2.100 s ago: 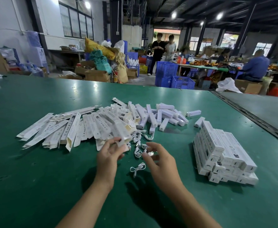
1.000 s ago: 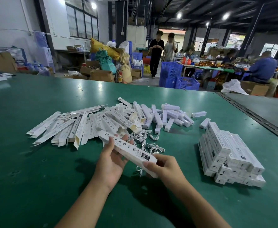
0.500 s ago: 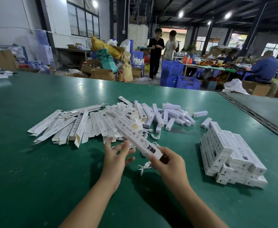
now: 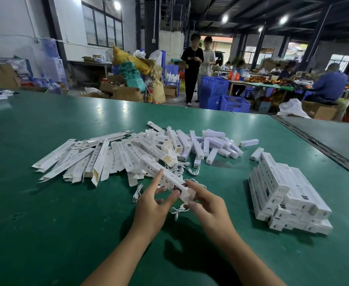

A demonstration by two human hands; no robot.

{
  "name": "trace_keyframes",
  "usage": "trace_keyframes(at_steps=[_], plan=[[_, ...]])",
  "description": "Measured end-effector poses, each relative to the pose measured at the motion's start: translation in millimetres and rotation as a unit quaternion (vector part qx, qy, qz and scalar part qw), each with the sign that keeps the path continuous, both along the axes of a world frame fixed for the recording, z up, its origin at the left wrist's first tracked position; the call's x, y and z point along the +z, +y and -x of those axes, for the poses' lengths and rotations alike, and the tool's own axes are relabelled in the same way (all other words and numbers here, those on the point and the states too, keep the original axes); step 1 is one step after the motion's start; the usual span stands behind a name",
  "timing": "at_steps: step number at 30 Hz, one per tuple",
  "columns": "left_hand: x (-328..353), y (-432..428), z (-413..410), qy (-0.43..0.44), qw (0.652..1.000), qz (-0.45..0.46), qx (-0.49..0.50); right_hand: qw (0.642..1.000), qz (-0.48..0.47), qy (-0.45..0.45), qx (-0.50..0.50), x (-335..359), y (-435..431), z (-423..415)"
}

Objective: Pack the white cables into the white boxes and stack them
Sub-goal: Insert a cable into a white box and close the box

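A long white box (image 4: 165, 177) slants across the middle of the green table (image 4: 45, 223), held by both hands. My left hand (image 4: 151, 203) supports it from below with the forefinger stretched along its side. My right hand (image 4: 205, 205) pinches its near open end. A small coiled white cable (image 4: 178, 210) lies under the hands, and more cables (image 4: 181, 167) are tangled just beyond. Flat unfolded white boxes (image 4: 91, 159) fan out at the left. A neat stack of packed boxes (image 4: 287, 193) sits at the right.
Small white adapter-like blocks (image 4: 212, 144) are heaped behind the cables. A dark seam (image 4: 322, 149) divides this table from another at the right. Beyond the far edge stand two people (image 4: 198, 67), blue crates (image 4: 221, 96), cardboard boxes and seated workers.
My left hand picked a flat box from the pile, and both hands opened it up into a tube. It now sits lower and closer, with my right hand at its near end.
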State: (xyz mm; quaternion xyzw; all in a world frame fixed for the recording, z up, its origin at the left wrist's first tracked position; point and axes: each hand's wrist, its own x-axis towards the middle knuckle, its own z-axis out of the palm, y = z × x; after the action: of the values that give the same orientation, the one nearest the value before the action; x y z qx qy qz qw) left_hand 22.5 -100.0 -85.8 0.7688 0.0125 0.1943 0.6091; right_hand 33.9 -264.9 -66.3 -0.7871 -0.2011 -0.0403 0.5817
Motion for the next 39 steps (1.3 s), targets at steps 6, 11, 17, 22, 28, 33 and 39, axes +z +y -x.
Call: trace_keyframes(at_steps=[6,11,17,22,28,33,39], plan=[[-4.8,-0.6,0.0,-0.021,0.999,-0.038,-0.010,0.999,0.020,-0.025,-0.005,-1.1,-4.1,-5.7],[-5.3,3.0,-0.8,-0.027,0.998,-0.022,-0.054,0.999,-0.009,-0.045,0.009,0.3,-3.7,-3.3],[-6.8,1.6,0.3,-0.020,0.995,-0.021,-0.091,0.998,-0.021,-0.049,0.024,1.1,-6.2,-5.2],[-7.1,3.5,1.5,-0.026,0.994,-0.031,-0.100,0.998,-0.053,-0.028,0.019,1.5,-6.6,-5.3],[-0.1,1.3,6.4,-0.041,0.996,-0.040,-0.068,0.994,-0.015,-0.110,0.019,4.2,-9.9,-4.3],[1.8,3.4,4.5,-0.048,0.997,-0.026,-0.047,0.983,0.056,-0.161,0.069,8.7,-10.8,0.3],[1.1,2.9,4.0,-0.049,0.997,-0.037,-0.036,0.974,0.086,-0.207,0.043,8.8,-9.7,-1.7]])
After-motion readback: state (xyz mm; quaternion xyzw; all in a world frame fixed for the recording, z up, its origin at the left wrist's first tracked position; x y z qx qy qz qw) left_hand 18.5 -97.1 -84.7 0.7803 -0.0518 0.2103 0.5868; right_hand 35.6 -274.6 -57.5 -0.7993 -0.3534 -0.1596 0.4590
